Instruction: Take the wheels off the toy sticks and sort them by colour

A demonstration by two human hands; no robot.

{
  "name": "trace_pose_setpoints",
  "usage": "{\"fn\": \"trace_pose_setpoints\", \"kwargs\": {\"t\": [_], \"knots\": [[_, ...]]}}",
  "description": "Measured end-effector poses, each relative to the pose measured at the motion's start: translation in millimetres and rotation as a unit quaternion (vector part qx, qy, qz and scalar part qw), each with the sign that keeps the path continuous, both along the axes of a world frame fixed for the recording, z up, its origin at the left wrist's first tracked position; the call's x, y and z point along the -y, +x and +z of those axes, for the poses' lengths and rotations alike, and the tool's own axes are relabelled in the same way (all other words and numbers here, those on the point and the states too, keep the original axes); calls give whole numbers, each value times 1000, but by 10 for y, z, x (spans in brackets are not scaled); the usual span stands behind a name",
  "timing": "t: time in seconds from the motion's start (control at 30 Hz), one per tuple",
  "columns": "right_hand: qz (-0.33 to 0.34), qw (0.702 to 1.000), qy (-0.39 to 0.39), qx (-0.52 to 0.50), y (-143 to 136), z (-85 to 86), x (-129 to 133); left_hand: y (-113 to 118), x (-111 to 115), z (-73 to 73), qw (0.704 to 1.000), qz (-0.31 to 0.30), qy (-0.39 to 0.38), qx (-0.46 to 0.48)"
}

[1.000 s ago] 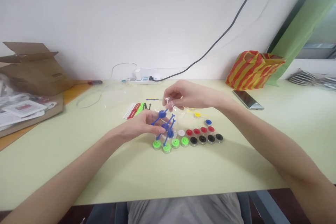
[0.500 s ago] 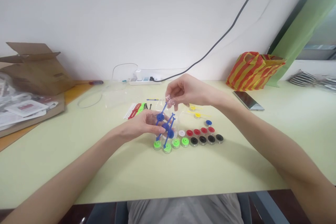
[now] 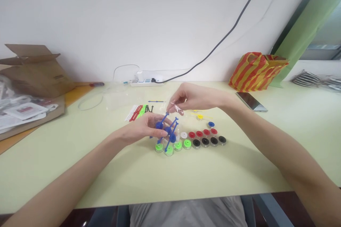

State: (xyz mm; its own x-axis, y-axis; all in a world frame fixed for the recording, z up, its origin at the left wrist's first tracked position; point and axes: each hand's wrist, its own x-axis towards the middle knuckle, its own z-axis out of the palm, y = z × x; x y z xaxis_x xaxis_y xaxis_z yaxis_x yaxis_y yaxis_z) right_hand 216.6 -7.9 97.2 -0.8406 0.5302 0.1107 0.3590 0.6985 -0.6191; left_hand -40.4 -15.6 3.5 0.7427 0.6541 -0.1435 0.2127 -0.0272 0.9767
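Observation:
Three blue discs with blue arrows (image 3: 173, 137) on clear pieces are held in my left hand (image 3: 149, 127), its thumb across them. My right hand (image 3: 179, 103) pinches crinkled clear plastic film (image 3: 176, 108) just above the upper ends of the arrows. Beneath and to the right, a row of green discs (image 3: 187, 144) and black discs (image 3: 205, 142) lies on the table. Behind it are a white disc (image 3: 184, 135), red discs (image 3: 199, 133) and a blue disc (image 3: 211, 124). White, red, green and black arrows (image 3: 136, 112) lie behind my left hand.
A power strip (image 3: 146, 83) sits against the wall. Farther right are a phone (image 3: 251, 101) and a striped bag (image 3: 257, 72). An open cardboard box (image 3: 37, 72) and packaging (image 3: 25, 111) occupy the left side. Yellow discs (image 3: 199, 117) lie behind the blue one.
My right hand has moved slightly down, with the film now spread below its fingers. The leftmost blue disc in my left hand has shifted down and left, and its arrow is tilted more.

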Motion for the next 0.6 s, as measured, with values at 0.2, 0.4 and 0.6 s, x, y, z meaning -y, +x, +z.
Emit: {"fn": "trace_pose_setpoints", "kwargs": {"t": [0.2,0.4,0.6], "knots": [[-25,999,-20,-31,58,26,-14,-4,-2,-1,1000,6,0,1],[-11,998,-60,-11,83,26,-23,-28,-23,-42,1000,-4,6,1],[-27,998,-57,-13,104,126,72,-2,42,20,1000,-20,3,9]]}}
